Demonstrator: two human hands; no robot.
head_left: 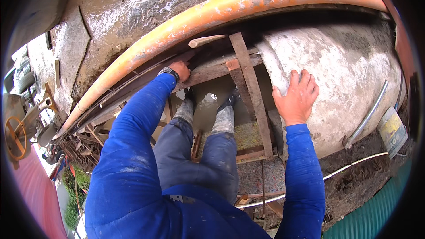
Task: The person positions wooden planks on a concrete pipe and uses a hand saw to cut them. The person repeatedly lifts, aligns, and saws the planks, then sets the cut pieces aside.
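Concrete (349,88), rounded and blotched pale grey, bulged beneath and to the right of a worker's right hand (295,97), which lay palm down near its left edge, fingers spread apart and clasping nothing. An orange pipe (212,14), scuffed and mud-streaked, arched beyond both hands, well apart from the right one and nearer the left hand (180,70). Brown water (206,110) pooled between the two hands, slightly closer to the worker than the left, with the worker's legs (175,150) standing in it. A timber beam (217,70) ran rightward from the left hand, which rested on it with bent fingers — whether they clamped the wood could not be told in the shadow. A narrow plank (252,93) slanted between the hands, nearer the right, crossing over the beam. A bent metal tube (370,114) lay against the concrete, to the right of the right hand, with a grimy pale container (393,132) just beyond it. A round wooden pole (206,41) jutted past the left hand — and a dark watch (169,72) circled that wrist.
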